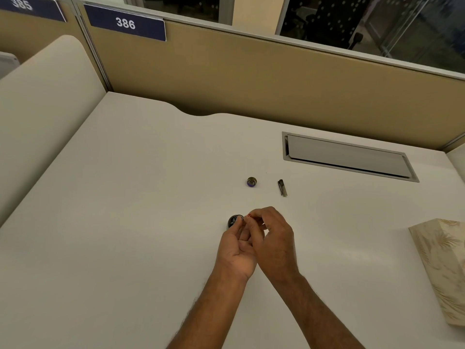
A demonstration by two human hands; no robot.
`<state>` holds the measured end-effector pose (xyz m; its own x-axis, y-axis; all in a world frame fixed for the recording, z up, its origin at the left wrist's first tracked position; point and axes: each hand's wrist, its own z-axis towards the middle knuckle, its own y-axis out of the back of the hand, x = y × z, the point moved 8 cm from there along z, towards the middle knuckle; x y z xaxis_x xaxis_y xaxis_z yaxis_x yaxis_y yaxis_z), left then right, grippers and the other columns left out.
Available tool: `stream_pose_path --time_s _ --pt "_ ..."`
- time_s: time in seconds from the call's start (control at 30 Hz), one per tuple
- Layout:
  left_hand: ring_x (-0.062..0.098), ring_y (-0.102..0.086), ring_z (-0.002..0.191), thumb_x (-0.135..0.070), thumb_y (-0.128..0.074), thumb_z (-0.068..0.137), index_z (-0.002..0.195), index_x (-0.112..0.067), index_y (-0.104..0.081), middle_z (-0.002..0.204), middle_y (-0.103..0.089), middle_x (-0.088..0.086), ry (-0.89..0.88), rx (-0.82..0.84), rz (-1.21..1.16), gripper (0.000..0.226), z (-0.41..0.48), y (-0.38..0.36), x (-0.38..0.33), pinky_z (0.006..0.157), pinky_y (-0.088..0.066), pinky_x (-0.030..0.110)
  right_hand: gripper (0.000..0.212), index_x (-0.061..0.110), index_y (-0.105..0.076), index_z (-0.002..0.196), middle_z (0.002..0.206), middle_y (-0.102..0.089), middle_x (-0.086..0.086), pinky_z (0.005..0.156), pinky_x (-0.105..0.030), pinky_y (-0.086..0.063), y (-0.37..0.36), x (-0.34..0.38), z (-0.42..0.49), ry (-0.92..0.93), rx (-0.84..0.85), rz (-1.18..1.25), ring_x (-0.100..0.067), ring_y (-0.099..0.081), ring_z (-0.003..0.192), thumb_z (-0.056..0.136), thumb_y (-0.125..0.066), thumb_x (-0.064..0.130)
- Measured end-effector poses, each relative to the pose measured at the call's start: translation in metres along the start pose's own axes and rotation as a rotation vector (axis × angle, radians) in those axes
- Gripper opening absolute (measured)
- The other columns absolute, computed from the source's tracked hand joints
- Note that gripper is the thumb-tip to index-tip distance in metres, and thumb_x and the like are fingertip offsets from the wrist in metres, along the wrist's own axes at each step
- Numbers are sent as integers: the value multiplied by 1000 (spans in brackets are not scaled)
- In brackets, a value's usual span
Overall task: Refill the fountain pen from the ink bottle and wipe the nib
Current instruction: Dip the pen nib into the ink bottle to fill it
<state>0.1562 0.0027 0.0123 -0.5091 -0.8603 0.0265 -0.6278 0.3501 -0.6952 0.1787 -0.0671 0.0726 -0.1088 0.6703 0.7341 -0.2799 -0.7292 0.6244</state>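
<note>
A small dark ink bottle (232, 221) stands open on the white desk (141, 197), just beyond my fingertips. Its lid (251, 182) lies further back, upturned, with a purple inside. A dark pen cap with a clip (282, 188) lies to the right of the lid. My left hand (235, 244) and right hand (273, 238) meet over the bottle and pinch a thin pen part between the fingertips; a tiny red bit (249, 215) shows at my right fingertips. Most of that part is hidden by the fingers.
A patterned tissue box (445, 263) sits at the desk's right edge. A grey cable hatch (347, 157) is set into the desk at the back right. Tan partition walls (251, 71) close off the back and left, with a "386" sign (125, 23).
</note>
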Motion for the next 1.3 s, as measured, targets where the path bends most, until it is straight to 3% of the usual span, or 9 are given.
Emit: stream_pose_path --time_s 0.2,0.33,0.5,0.67,0.83,1.13,1.3 --pt "28 -79 65 -20 -54 103 95 4 -71 79 -79 18 -3 -1 4 30 2 1 0 49 -62 35 5 21 -68 96 89 -64 11 71 -30 -55 2 4 -2 8 -19 -49 -8 -61 84 92 -68 23" --pt "28 -79 66 -20 -54 103 98 4 -70 80 -79 18 2 -1 -6 29 3 2 0 49 -61 35 2 18 -66 90 85 -63 8 66 -35 -54 1 7 0 37 -23 -81 -12 -59 80 92 -67 17" --pt "28 -78 65 -22 -53 103 100 1 -71 80 -78 18 12 5 -16 29 3 3 0 50 -62 35 8 15 -68 97 90 -65 7 72 -34 -55 -2 8 -2 45 -16 -72 -12 -61 85 94 -63 11" --pt "28 -77 58 -22 -53 104 93 1 -71 72 -77 17 13 -11 -23 32 -2 2 1 46 -61 34 12 14 -69 103 95 -67 5 76 -34 -57 -5 8 -4 55 -11 -68 -13 -63 90 95 -61 13" --pt "27 -76 55 -22 -54 103 90 2 -71 72 -77 17 12 -19 -30 33 -4 0 2 41 -58 30 5 17 -69 97 90 -66 8 71 -32 -56 -1 8 -3 14 -37 -86 -10 -61 84 92 -69 16" --pt "28 -79 68 -24 -55 103 111 -1 -71 83 -79 17 -15 -10 -12 28 5 9 -1 59 -65 39 8 17 -68 100 93 -66 8 75 -33 -57 -7 6 -3 15 -6 -78 -11 -62 88 95 -62 13" --pt "28 -78 63 -22 -54 103 100 0 -71 78 -78 17 1 -8 -25 28 3 6 -1 55 -64 38 12 17 -69 104 97 -67 7 77 -33 -57 -10 6 -3 12 -1 -86 -12 -62 91 95 -61 15"
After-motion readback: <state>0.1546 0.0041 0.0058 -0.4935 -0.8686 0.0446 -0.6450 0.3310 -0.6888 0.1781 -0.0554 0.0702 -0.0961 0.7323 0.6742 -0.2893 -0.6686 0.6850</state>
